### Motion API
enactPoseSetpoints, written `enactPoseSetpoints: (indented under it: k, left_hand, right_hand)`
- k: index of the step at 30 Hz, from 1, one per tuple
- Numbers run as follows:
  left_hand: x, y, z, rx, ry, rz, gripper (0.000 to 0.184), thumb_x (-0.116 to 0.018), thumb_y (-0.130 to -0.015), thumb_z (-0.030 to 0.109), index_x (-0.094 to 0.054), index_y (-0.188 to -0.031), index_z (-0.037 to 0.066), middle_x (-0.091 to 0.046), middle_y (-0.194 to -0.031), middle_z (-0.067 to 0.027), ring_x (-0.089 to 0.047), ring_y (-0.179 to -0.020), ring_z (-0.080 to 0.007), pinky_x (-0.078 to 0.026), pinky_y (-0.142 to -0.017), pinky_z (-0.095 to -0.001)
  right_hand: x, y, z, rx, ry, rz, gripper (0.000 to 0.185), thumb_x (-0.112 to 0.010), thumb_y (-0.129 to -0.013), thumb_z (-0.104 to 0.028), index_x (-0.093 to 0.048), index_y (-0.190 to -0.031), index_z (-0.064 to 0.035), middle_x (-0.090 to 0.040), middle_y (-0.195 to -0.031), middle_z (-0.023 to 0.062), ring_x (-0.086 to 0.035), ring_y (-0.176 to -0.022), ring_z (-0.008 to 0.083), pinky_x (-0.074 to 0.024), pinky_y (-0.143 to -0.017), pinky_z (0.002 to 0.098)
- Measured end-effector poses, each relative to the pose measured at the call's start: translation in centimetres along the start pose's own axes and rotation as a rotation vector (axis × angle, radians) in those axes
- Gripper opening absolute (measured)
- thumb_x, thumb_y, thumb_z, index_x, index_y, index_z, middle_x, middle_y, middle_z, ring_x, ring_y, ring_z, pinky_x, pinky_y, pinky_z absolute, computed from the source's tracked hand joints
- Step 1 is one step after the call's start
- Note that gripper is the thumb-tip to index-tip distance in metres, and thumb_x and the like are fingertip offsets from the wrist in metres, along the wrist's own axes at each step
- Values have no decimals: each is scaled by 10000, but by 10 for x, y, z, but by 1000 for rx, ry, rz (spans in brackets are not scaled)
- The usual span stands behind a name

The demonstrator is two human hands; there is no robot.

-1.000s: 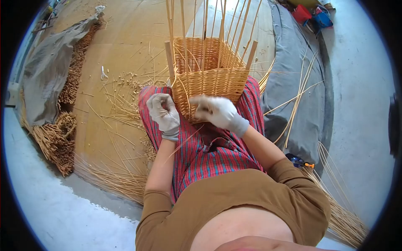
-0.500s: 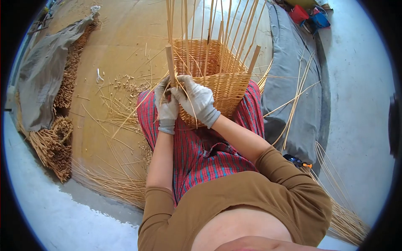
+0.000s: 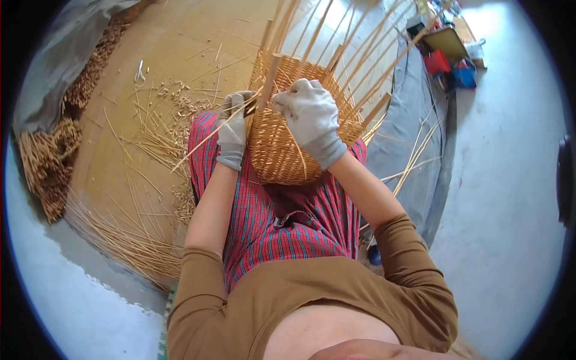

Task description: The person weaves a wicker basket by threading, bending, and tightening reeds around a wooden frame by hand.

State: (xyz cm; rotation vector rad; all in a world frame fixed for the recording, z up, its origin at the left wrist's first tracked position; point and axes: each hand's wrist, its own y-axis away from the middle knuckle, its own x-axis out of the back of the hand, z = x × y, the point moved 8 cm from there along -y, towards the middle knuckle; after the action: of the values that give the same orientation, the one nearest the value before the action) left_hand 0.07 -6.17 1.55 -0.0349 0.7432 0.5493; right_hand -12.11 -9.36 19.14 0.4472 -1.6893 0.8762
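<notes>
A square wicker basket sits tilted across my lap, its tall uprights sticking out of the top. My left hand, in a pale grey-white glove, is closed at the basket's left corner, by a thick corner stake. One thin strand crosses in front of those fingers and runs down to the left. Over the near rim, my gloved right hand is closed in a fist, with a thin wicker strand hanging below it. The fingertips of both hands are partly hidden.
Loose strands and cut bits litter the brown floor sheet on the left. Beside it lie bundled canes and a long sheaf. To the right are a grey cloth, a red container and a blue container.
My right hand has moved right and up, away from the left hand and the corner stake, drawing a strand. The view has turned, and the basket appears more tilted.
</notes>
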Motion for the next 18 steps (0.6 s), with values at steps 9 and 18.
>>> enactPoseSetpoints:
  k: [9, 18]
  left_hand:
    - [-12, 3, 8, -225, -94, -118, 274, -565, -1043, 248, -682, -1087, 4, -707, -1022, -33, -631, -934, -101, -505, -867, -250]
    - [-16, 4, 9, -228, -266, -171, 275, -535, -1056, 223, -680, -1050, -10, -699, -992, -39, -610, -931, -99, -493, -862, -259]
  right_hand:
    - [-19, -33, -8, 223, 433, -136, 138, -692, -776, -262, -780, -878, -294, -707, -1113, -15, -545, -1236, 243, -243, -1184, 484]
    - [-50, -35, -6, 165, 563, -382, 136, -636, -808, -247, -756, -794, -186, -690, -975, -2, -595, -1062, 224, -277, -1156, 540]
